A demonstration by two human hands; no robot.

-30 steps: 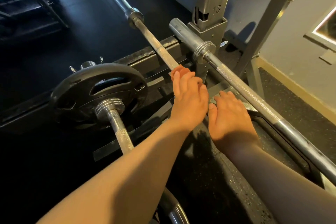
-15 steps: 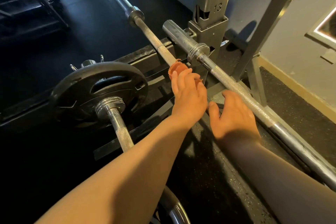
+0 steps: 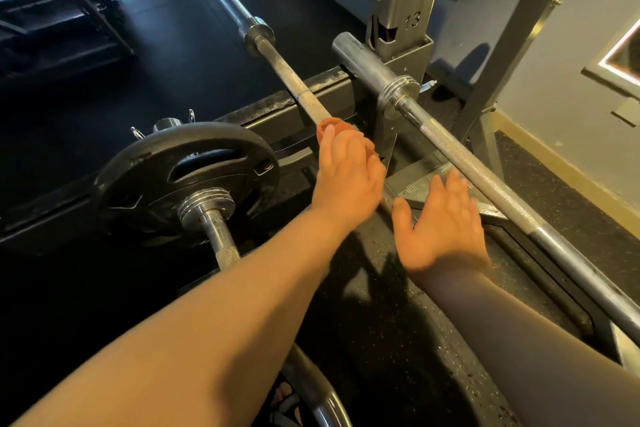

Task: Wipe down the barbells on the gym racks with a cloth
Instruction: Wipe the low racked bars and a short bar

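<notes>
My left hand (image 3: 346,180) presses an orange cloth (image 3: 334,126) onto the middle barbell (image 3: 284,74), which runs away from me to the upper left. The cloth shows only beyond my fingertips; the rest is hidden under the hand. To the right my right hand (image 3: 441,222) hovers with straight, spread fingers just left of the right barbell (image 3: 485,177), holding nothing. This bar slopes from a collar (image 3: 398,90) down to the lower right.
A curl bar (image 3: 216,236) with a black weight plate (image 3: 180,180) lies at the left. The grey rack upright (image 3: 401,10) numbered 12 and 13 stands behind the bars. Black rubber flooring lies below. A grey wall with a yellow skirting runs along the right.
My left hand with the cloth has slid a little further up the middle barbell. My right hand has lifted off the surface and spread its fingers near the right barbell.
</notes>
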